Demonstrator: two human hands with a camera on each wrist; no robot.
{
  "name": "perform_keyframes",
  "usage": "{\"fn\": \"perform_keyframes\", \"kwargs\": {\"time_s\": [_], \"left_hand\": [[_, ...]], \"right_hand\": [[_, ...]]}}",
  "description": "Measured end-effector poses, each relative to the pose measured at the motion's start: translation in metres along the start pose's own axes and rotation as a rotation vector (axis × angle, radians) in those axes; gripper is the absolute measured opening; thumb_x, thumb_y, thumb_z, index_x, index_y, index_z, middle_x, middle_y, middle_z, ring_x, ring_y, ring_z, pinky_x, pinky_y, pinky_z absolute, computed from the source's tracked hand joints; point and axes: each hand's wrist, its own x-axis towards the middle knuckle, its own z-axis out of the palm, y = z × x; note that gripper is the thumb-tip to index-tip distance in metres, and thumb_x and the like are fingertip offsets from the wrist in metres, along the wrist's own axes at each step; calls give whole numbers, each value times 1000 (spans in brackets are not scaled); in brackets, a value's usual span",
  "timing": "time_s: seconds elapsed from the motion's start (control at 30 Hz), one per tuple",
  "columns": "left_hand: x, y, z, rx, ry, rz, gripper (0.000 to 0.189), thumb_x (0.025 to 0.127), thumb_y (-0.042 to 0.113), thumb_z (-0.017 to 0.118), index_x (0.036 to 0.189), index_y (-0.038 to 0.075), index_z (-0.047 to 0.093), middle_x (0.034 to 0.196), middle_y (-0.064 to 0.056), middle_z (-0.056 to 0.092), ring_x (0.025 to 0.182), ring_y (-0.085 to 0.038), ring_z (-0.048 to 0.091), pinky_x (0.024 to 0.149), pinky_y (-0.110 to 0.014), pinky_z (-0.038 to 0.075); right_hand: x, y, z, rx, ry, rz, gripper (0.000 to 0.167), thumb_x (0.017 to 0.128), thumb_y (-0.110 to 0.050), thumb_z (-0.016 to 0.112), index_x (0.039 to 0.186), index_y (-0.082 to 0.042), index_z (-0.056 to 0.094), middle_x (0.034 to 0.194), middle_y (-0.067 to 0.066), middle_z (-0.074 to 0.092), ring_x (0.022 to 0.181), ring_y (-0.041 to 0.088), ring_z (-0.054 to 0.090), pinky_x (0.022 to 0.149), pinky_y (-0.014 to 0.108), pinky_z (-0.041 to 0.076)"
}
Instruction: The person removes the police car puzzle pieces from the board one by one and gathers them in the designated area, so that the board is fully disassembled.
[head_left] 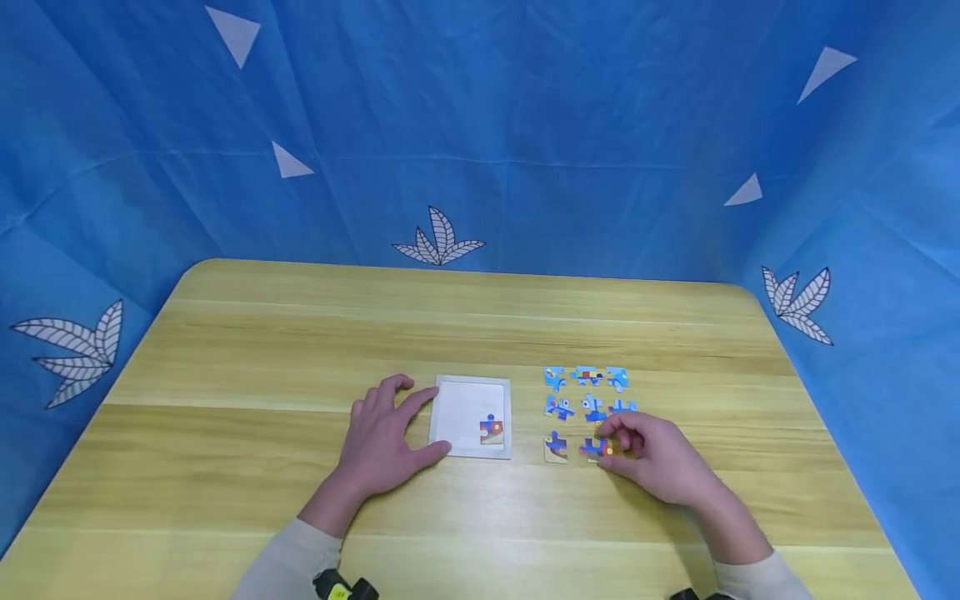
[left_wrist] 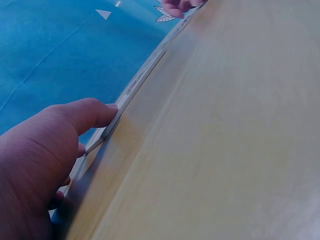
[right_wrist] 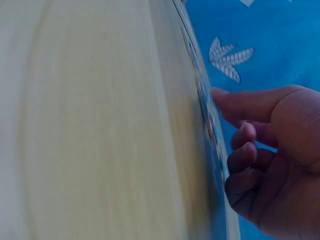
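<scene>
A square white puzzle tray [head_left: 461,412] lies on the table, with one puzzle piece [head_left: 491,431] in its lower right corner. My left hand [head_left: 378,442] rests at the tray's left side, thumb and index finger spread and touching its edge. In the left wrist view the thumb [left_wrist: 95,112] lies against that edge. To the right, my right hand [head_left: 656,454] pinches a blue, red and yellow puzzle piece [head_left: 591,450] between thumb and index finger; the fingers partly cover it. Its other fingers are curled in the right wrist view, where the piece itself cannot be made out.
Several loose puzzle pieces lie in rows right of the tray, among them a bottom left piece [head_left: 556,448] and a top left piece [head_left: 554,377]. The wooden table [head_left: 300,333] reaches a blue curtain [head_left: 525,125] behind and at both sides.
</scene>
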Motion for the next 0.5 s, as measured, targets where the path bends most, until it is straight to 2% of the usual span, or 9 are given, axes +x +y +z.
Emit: {"fn": "perform_keyframes", "kwargs": {"time_s": [0.27, 0.5], "left_hand": [[0, 1, -1, -2, 3, 1, 78, 77, 64, 73, 142, 23, 58, 139, -9, 41, 118, -28, 41, 84, -43, 29], [0, 2, -2, -2, -3, -3, 78, 77, 64, 73, 142, 23, 59, 139, -10, 41, 117, -28, 41, 84, -43, 29]], "right_hand": [[20, -32, 24, 48, 39, -108, 26, 82, -11, 84, 104, -12, 70, 71, -4, 51, 56, 6, 40, 52, 25, 37], [41, -57, 48, 14, 35, -131, 27, 82, -11, 83, 105, -13, 70, 69, -8, 50, 58, 8, 44, 57, 27, 41]]}}
